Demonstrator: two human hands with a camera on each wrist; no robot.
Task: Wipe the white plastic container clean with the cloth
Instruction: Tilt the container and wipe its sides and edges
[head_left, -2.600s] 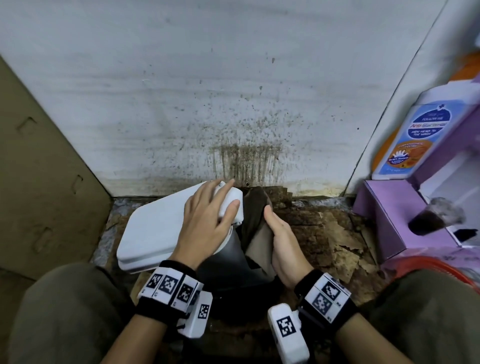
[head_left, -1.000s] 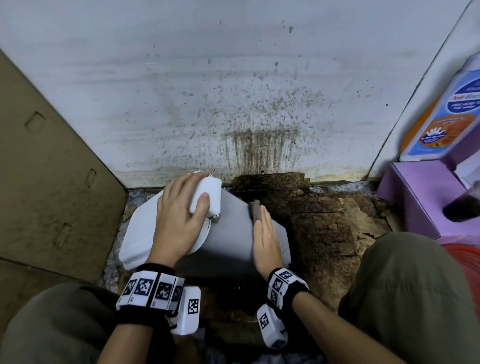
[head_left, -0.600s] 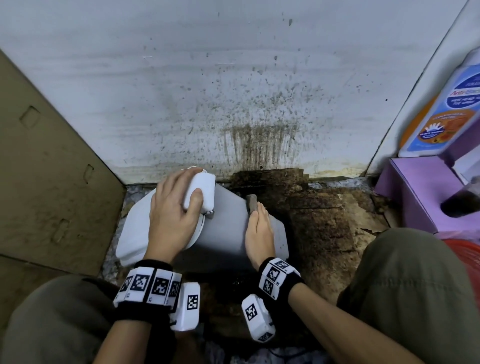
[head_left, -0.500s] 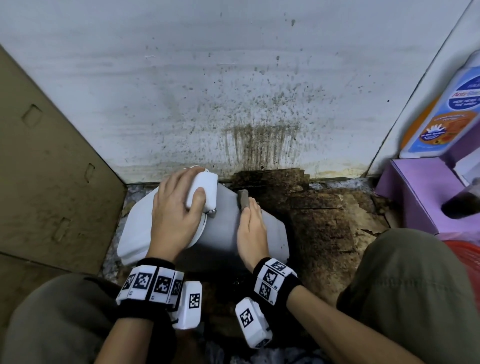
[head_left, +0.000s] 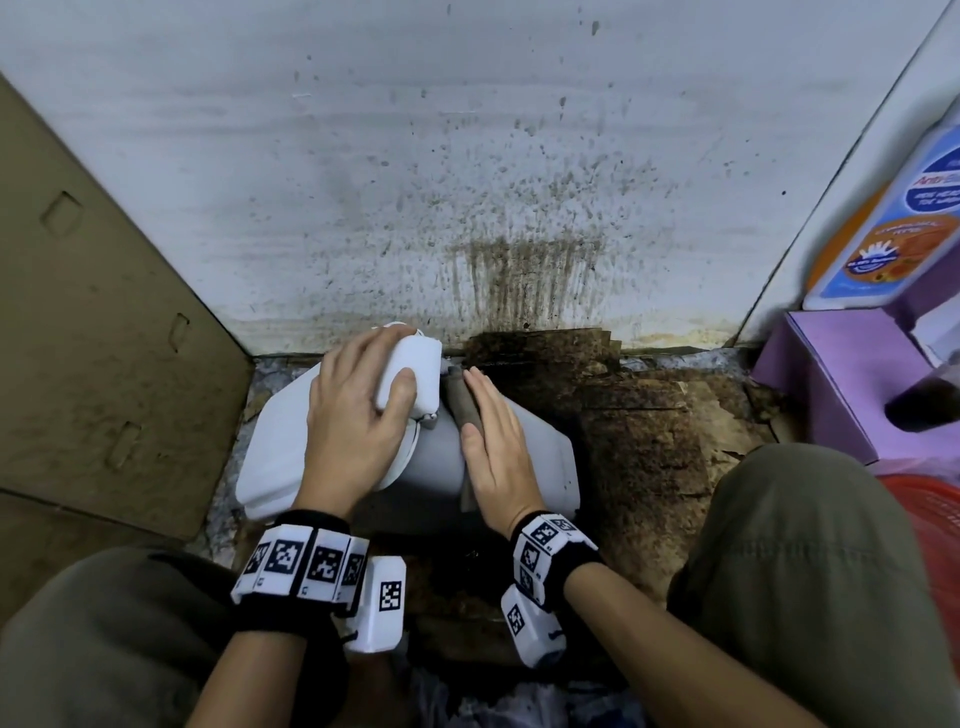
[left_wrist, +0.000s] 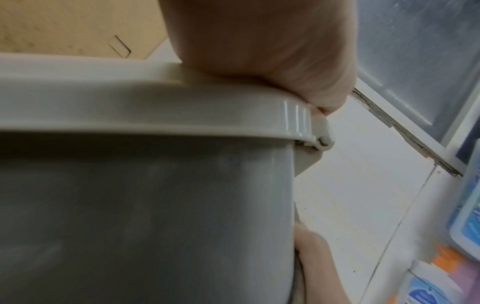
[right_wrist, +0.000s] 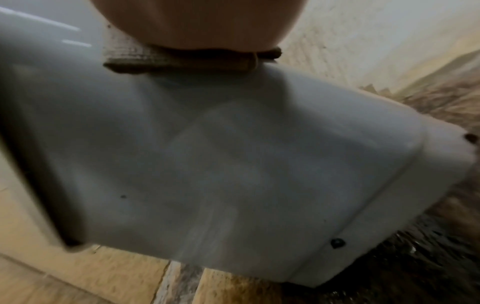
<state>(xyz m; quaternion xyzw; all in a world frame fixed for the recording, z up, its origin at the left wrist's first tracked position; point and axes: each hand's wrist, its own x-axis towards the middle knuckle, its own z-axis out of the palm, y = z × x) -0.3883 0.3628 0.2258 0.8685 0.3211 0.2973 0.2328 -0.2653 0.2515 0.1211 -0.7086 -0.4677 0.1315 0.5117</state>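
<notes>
The white plastic container (head_left: 535, 457) lies on its side on the floor by the wall, its lid (head_left: 275, 441) facing left. My left hand (head_left: 358, 415) grips the lid's white latch flap (head_left: 415, 374), fingers over the top and thumb on its front. My right hand (head_left: 493, 441) lies flat with straight fingers on the container's upper side, pressing a folded brown cloth (head_left: 462, 405) beneath it. In the right wrist view the cloth (right_wrist: 155, 59) shows under my palm on the grey-white wall (right_wrist: 233, 164). The left wrist view shows the lid's rim (left_wrist: 155, 107) and the container's side (left_wrist: 145, 226).
A stained white wall (head_left: 467, 182) stands right behind the container. Dark, dirty cardboard (head_left: 649, 415) covers the floor on the right. Brown cardboard (head_left: 93, 338) leans at the left. A purple box (head_left: 841, 384) and a blue-labelled bottle (head_left: 893, 223) stand at the right; my knees frame the bottom.
My right hand with the cloth has slid left along the container's top towards the lid. My left hand has kept its grip on the latch flap.
</notes>
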